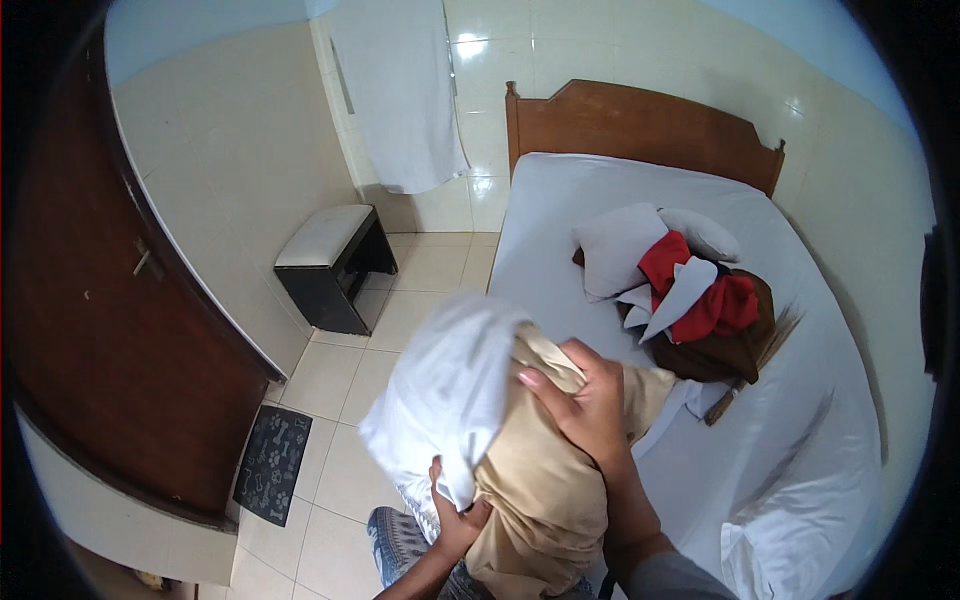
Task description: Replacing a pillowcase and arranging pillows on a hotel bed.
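Note:
My right hand (589, 401) grips the upper edge of a beige pillowcase (551, 465), thumb on the near side. Lower and to the left, my left hand (456, 517) is closed on the gathered fabric where white cloth (450, 382) meets the beige; some of its fingers are hidden. The white cloth bulges up and to the left of both hands, partly blurred. The bundle is held in front of my body, beside the near left side of a bed with a white fitted sheet (540, 217).
On the bed lie a grey cushion (619, 251), red cloth (716, 307), brown cloth (679, 356), a bundled-stick broom (724, 405) and a white pillow (802, 525). A black stool with a pale seat (326, 236) stands by the wall. A dark mat (274, 465) lies beside the wooden door (112, 300).

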Motion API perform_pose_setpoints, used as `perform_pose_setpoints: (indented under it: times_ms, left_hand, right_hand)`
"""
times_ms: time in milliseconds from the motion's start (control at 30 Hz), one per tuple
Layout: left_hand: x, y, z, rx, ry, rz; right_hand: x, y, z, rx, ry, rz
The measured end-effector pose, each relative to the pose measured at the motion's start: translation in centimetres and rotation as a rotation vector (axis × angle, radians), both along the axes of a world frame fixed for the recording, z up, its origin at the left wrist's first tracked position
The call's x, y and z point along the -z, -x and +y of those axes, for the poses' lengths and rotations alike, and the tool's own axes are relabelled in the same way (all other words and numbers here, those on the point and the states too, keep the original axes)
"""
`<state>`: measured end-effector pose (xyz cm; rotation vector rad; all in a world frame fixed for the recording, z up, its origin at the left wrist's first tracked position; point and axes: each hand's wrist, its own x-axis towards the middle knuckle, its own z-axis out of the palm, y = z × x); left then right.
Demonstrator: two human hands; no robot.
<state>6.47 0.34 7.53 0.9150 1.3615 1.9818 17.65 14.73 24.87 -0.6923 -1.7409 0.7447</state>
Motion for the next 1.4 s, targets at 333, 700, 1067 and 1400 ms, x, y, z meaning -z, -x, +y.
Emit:
perform_pose_setpoints:
  times_ms: [333, 700, 1067, 1400]
  left_hand:
    - [0.3, 3.5, 4.9, 0.652, 0.369, 0.460]
    - [2.6, 12.5, 3.3, 0.363, 0.720, 0.895]
    - [2.9, 7.4, 15.3, -0.111, 0.355, 1.050]
    - [1.9, 7.8, 14.0, -0.210, 0.407, 1.037]
  right_hand:
    - [-0.8, 4.9, -4.0, 0.036, -1.015, -0.969]
    - [12.1, 6.3, -5.0, -0.674, -0.456, -0.557]
    - [16.1, -2.2, 13.0, 0.574, -0.230, -0.711]
    - [16.9, -2.1, 6.6, 0.296, -0.235, -0.373]
